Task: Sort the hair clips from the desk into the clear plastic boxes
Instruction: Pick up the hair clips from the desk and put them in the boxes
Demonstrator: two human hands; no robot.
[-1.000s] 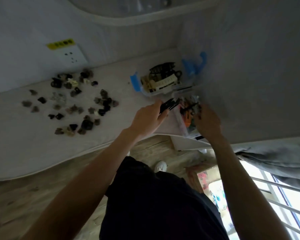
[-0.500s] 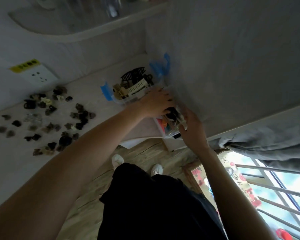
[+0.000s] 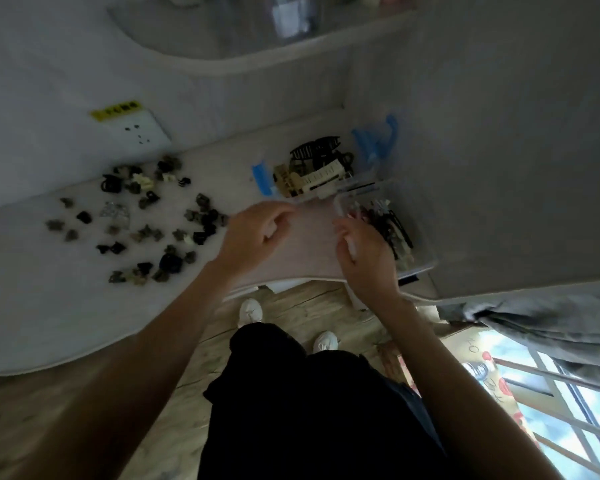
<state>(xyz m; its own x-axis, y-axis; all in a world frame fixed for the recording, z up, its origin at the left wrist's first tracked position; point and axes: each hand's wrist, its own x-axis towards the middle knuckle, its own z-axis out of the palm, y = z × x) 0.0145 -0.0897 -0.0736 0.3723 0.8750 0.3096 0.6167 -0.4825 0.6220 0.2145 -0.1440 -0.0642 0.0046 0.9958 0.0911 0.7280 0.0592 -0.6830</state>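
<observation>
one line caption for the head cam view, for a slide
Both hands, left and right, hover by the nearer clear box; loose hair clips wait on the desk.

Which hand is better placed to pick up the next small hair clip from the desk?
Left. The left hand looks empty and hovers beside the scattered small dark hair clips; the right hand is at the nearer clear plastic box.

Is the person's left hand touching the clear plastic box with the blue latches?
Apart. In the head view, the left hand hovers over bare desk, short of the clear blue-latched box.
</observation>
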